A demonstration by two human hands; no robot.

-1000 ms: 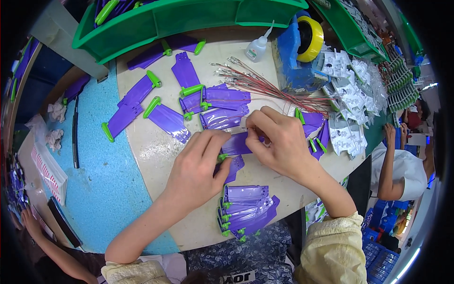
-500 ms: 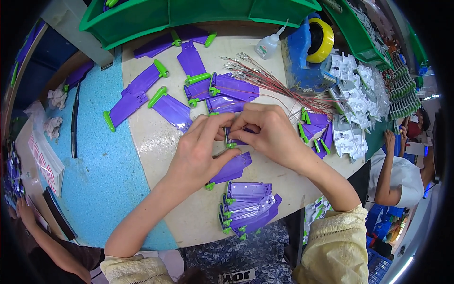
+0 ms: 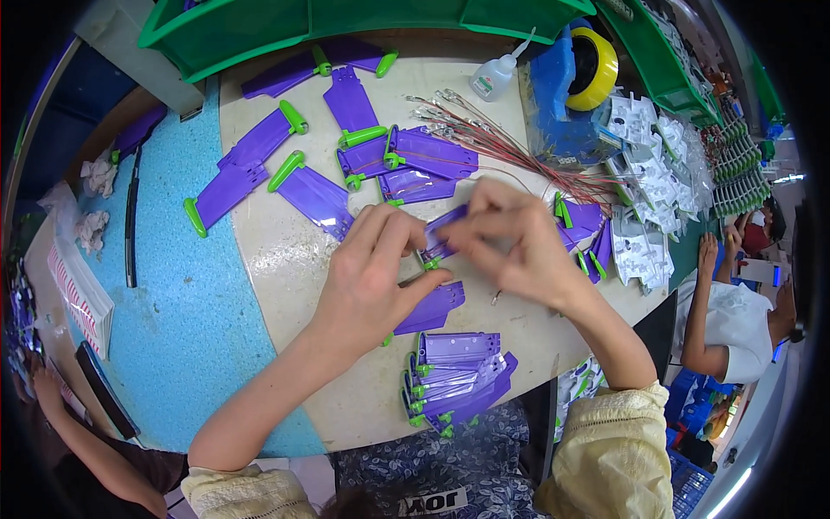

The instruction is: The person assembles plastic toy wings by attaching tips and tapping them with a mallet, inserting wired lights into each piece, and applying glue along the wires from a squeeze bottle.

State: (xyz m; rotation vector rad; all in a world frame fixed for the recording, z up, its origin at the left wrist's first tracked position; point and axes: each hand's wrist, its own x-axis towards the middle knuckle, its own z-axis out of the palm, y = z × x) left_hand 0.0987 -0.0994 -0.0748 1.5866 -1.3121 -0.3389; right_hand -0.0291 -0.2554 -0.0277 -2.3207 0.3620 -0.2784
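Observation:
Near the table's middle, my left hand (image 3: pixel 367 268) pinches a purple wing-shaped plastic part (image 3: pixel 438 246) by its green end; its fingers cover some of it. My right hand (image 3: pixel 519 246) is at the part's other side, smeared by motion, so what its fingers hold does not show. A thin wire end hangs just under this hand. Below my left thumb lies another purple wing part (image 3: pixel 432 309). A fanned stack of purple and green wing parts (image 3: pixel 458 363) lies nearer to me. Further purple wing parts (image 3: pixel 430 154) lie beyond my hands, with thin wire on some.
A bundle of red wires (image 3: pixel 519 156) stretches across the back right. Behind it are a white dropper bottle (image 3: pixel 493 78) and a yellow tape roll (image 3: pixel 595 69) in a blue holder. White moulded parts (image 3: pixel 635 199) pile up at right. Green bins (image 3: pixel 372 26) line the back. Other people sit at both sides.
My right hand has pulled away to the right from the wing part, uncovering more of it. My left hand stays nearly in place, still gripping the part.

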